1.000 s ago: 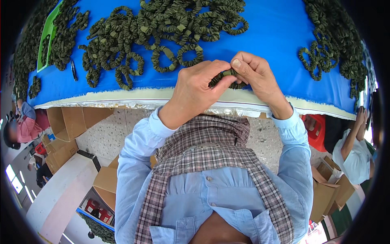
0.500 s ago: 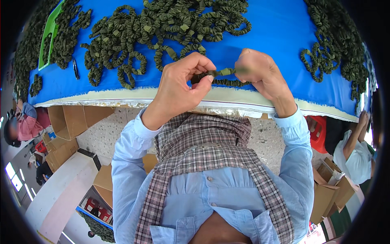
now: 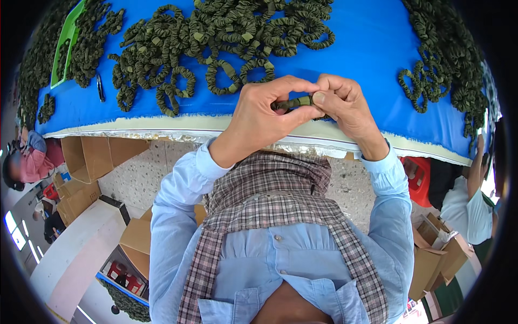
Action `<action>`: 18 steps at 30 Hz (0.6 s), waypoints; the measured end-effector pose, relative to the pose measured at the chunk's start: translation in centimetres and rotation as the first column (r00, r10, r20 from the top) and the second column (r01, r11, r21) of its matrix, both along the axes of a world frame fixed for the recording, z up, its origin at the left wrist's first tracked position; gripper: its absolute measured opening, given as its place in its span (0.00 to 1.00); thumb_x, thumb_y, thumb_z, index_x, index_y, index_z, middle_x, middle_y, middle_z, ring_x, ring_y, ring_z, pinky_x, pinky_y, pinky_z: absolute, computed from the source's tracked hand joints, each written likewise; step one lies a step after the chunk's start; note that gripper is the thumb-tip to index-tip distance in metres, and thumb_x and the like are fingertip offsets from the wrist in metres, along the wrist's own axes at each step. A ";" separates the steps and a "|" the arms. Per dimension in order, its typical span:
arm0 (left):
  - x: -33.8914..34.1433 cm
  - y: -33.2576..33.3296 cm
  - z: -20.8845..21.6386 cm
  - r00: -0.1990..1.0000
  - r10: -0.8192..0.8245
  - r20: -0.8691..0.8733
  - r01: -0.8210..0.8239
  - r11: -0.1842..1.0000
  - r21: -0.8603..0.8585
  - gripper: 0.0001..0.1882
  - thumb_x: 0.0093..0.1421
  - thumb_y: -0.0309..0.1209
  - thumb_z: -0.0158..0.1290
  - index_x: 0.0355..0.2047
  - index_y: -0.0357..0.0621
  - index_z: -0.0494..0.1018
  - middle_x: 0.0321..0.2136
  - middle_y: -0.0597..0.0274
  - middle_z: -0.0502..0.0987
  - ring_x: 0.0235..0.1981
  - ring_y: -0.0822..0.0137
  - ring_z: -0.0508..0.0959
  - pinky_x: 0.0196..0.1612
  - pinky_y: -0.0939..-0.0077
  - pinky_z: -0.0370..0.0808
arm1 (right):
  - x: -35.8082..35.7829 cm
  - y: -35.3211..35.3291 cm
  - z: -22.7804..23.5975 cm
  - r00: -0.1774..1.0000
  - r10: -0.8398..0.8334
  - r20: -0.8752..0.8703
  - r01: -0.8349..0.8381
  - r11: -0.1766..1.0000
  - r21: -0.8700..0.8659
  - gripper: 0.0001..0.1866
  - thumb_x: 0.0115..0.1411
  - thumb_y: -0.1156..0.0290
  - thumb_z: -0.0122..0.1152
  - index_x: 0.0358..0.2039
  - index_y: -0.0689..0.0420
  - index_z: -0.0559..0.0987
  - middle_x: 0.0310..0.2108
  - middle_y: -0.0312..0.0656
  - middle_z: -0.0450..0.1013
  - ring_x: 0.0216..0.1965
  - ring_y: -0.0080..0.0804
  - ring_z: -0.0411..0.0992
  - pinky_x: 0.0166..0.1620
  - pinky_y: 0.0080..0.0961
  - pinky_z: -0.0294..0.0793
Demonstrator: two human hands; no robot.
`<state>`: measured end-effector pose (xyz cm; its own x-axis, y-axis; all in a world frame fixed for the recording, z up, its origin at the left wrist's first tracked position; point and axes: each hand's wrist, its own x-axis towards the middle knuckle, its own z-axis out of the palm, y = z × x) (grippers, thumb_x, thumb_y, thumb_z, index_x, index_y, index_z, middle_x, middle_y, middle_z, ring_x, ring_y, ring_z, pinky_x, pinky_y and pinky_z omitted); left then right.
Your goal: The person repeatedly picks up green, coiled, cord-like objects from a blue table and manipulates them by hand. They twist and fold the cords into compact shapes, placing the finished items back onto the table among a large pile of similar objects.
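Note:
Close together over the table's front edge, both hands pinch one dark green gathered-fabric scrunchie (image 3: 304,101). My left hand (image 3: 267,113) curls round it from the left, thumb and fingertips reaching to the right. My right hand (image 3: 345,108) grips its right end between thumb and bent forefinger. A lighter, smooth band of the scrunchie shows between the fingers; much of the ring is hidden behind them. Just beyond the hands lies a large heap of similar scrunchies (image 3: 237,27), with a few single rings (image 3: 221,77) at its near side.
Blue cloth (image 3: 367,54) covers the table. More scrunchies (image 3: 426,75) pile up at the right. A green tray (image 3: 62,54) and a dark pen (image 3: 100,88) lie at the left. Cardboard boxes (image 3: 102,159) and a red stool (image 3: 418,181) stand below the edge. Other people sit at both sides.
My hands have come together: the left moved right, and the right now pinches beside its fingertips. The scrunchie, stretched between them before, is now mostly covered by the fingers.

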<state>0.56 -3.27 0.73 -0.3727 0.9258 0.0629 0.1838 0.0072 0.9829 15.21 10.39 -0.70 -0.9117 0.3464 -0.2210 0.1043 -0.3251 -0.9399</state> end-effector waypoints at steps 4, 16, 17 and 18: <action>0.2 0.0 -0.5 0.999 0.027 -0.046 -0.026 0.999 0.019 0.05 0.50 0.24 0.61 0.28 0.39 0.77 0.16 0.69 0.74 0.16 0.84 0.66 0.17 0.85 0.60 | -0.1 -0.1 0.1 0.996 -0.076 -0.044 0.074 0.996 -0.043 0.08 0.58 0.71 0.56 0.23 0.59 0.75 0.17 0.32 0.67 0.19 0.14 0.59 0.23 0.15 0.55; -1.9 -0.6 1.0 0.989 -0.143 -0.026 0.138 0.979 -0.152 0.11 0.53 0.17 0.52 0.38 0.34 0.71 0.29 0.62 0.76 0.31 0.78 0.75 0.33 0.84 0.72 | -0.1 0.1 0.1 0.997 0.051 0.061 -0.060 0.987 0.147 0.10 0.60 0.67 0.57 0.26 0.59 0.75 0.17 0.29 0.65 0.19 0.12 0.58 0.22 0.15 0.53; -1.8 -0.5 1.4 0.986 -0.163 -0.026 0.155 0.970 -0.186 0.11 0.54 0.16 0.52 0.39 0.34 0.70 0.30 0.62 0.76 0.32 0.77 0.75 0.35 0.84 0.73 | -0.5 -0.4 0.9 0.989 0.112 0.095 -0.127 0.977 0.172 0.11 0.61 0.65 0.56 0.27 0.59 0.75 0.17 0.28 0.65 0.19 0.11 0.58 0.22 0.15 0.54; -1.8 -0.3 1.2 0.984 -0.179 0.025 0.181 0.971 -0.159 0.12 0.54 0.17 0.52 0.40 0.34 0.69 0.31 0.61 0.76 0.33 0.77 0.75 0.36 0.83 0.73 | -0.7 -0.7 1.5 0.977 0.168 0.130 -0.191 0.962 0.196 0.12 0.62 0.63 0.56 0.27 0.58 0.75 0.17 0.27 0.65 0.19 0.10 0.58 0.22 0.14 0.54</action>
